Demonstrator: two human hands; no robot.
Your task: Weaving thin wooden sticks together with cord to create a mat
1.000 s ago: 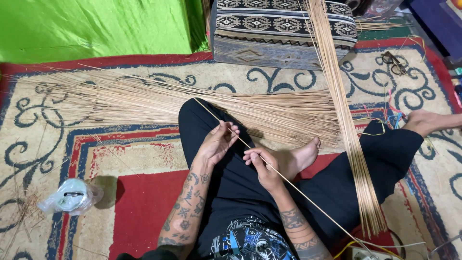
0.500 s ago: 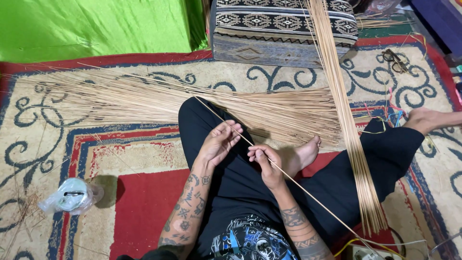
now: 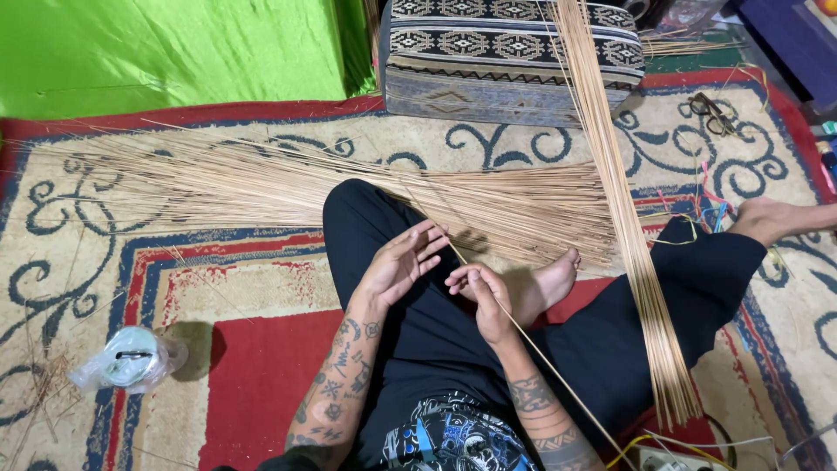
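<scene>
Over the lap, the right hand [image 3: 482, 296] pinches a thin stick [image 3: 532, 344]; the left hand [image 3: 403, 262] lies open, fingertips brushing it. A clear plastic bag [image 3: 131, 359] rests on the carpet [image 3: 218, 288].

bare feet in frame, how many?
2: one foot tucked beside the right hand, the other foot out at the right edge of the rug. None seem hidden.
</scene>
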